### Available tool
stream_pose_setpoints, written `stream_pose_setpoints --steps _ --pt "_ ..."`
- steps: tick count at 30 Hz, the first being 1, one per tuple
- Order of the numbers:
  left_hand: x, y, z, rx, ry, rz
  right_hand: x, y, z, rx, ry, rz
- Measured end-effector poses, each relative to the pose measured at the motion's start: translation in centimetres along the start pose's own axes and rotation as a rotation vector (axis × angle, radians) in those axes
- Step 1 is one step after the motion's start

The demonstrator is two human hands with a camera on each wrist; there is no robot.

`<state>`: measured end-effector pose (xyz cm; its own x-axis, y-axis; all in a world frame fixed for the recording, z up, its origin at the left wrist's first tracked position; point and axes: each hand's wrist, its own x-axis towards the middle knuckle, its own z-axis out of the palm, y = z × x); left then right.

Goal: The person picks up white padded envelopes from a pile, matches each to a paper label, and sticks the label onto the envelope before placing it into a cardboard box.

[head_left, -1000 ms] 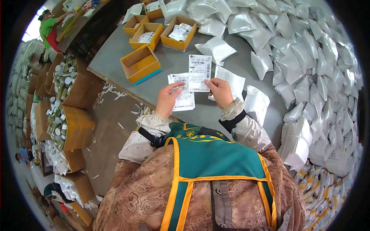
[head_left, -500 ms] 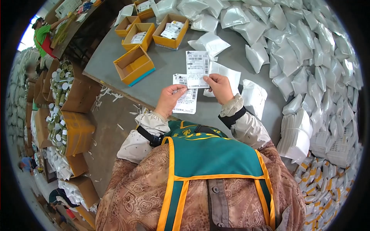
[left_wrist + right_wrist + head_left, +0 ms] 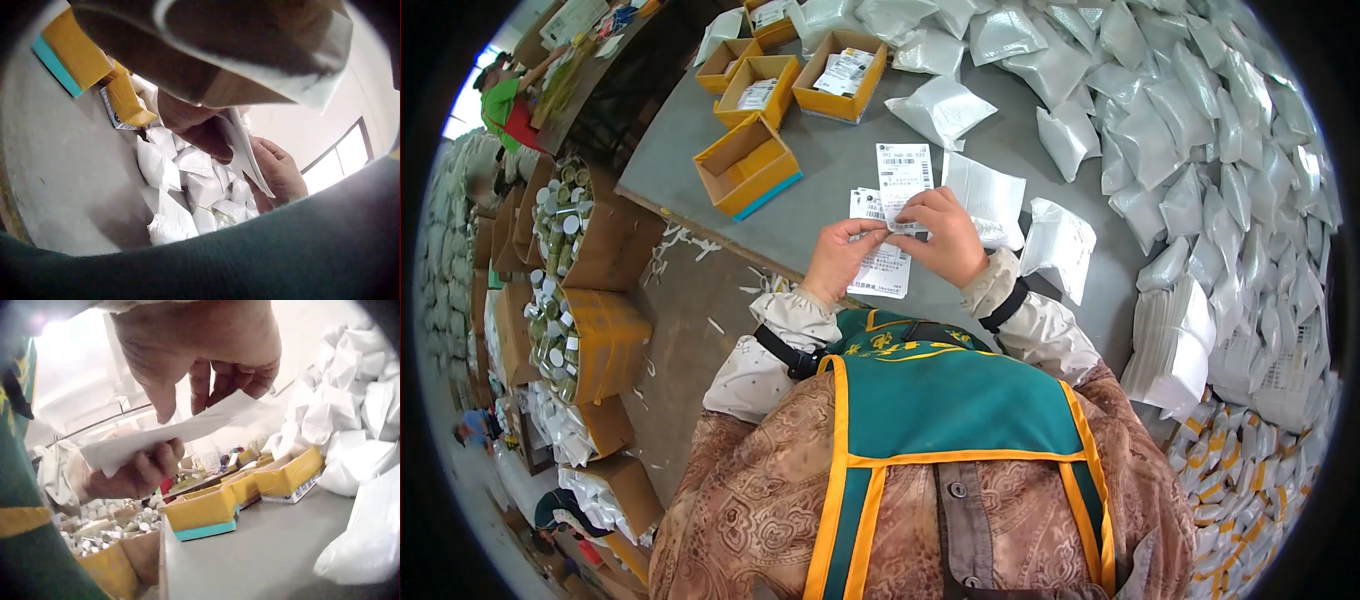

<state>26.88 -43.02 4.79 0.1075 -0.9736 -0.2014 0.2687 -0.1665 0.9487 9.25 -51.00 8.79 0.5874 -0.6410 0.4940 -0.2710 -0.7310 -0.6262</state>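
In the head view my left hand grips a stack of printed shipping labels by its left side, the thumb lying across the front. One label stands higher than the others, its lower end at the left fingertips. Over that label's lower right part is my right hand. The right wrist view shows the right thumb spread away from the other fingers, all on the same side of the white paper. Left fingers support the paper from below there. Edge-on, the labels appear between both hands in the left wrist view.
Yellow boxes, one with a blue bottom edge, stand on the grey table, some holding labels. White padded parcels pile up along the back and right. Cartons of jars line the left. Another person works farther back.
The right hand has released its pinch at the upper label's lower right corner and moved left over its face. That label sits lower and farther left. The left hand keeps its grip.
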Motion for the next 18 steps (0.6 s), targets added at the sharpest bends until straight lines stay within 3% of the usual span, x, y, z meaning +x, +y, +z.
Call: stream_pose_setpoints --steps 5,13,14,18 --pt "0.1 0.2 0.6 0.001 -0.031 -0.026 -1.1 1.1 0.8 0.158 -0.064 0.112" --pt "0.6 0.1 0.9 0.334 -0.052 0.043 -2.4 2.4 1.2 0.374 -0.113 0.378" --pt "0.6 0.3 1.0 0.357 -0.053 0.028 -2.7 2.6 1.4 0.454 -0.152 0.519" --pt "0.6 -0.1 -0.1 0.276 -0.133 -0.067 -3.0 5.7 0.1 1.321 0.011 1.171"
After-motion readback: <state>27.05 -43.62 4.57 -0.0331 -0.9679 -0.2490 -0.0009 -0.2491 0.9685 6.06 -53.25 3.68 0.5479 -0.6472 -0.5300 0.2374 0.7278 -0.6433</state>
